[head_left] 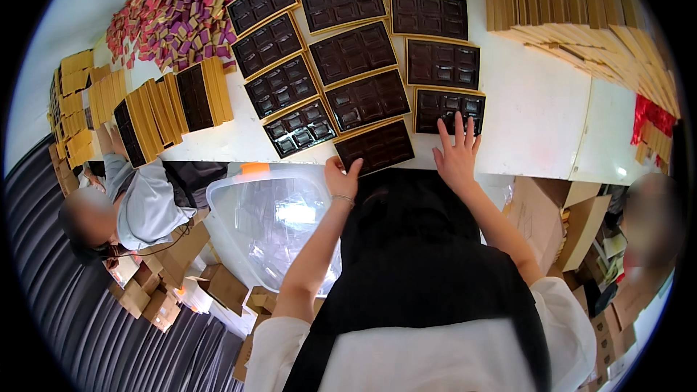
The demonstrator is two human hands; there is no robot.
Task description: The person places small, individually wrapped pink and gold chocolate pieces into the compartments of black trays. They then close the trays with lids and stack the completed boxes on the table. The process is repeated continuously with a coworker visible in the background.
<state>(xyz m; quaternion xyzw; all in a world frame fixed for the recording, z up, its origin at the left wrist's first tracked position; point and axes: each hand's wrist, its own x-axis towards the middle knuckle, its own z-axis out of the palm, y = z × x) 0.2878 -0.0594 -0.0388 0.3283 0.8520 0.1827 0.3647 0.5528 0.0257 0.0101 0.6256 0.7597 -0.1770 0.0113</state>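
- clear plastic bin (279, 218), below the near edge of the desk
- white desk (534, 120), bearing gold-edged dark trays (367, 98) in three columns
- cardboard boxes (181, 254), left
- upright gold frames (152, 116), left; heap of small red, purple and gold pieces (192, 11), far left
- left hand (342, 180): fingers pinching the left corner of the nearest tray (377, 147), at the desk's near edge
- right hand (457, 160): fingers spread, tips touching the right column's nearest tray (430, 105)
- print on the small pieces: too small to read
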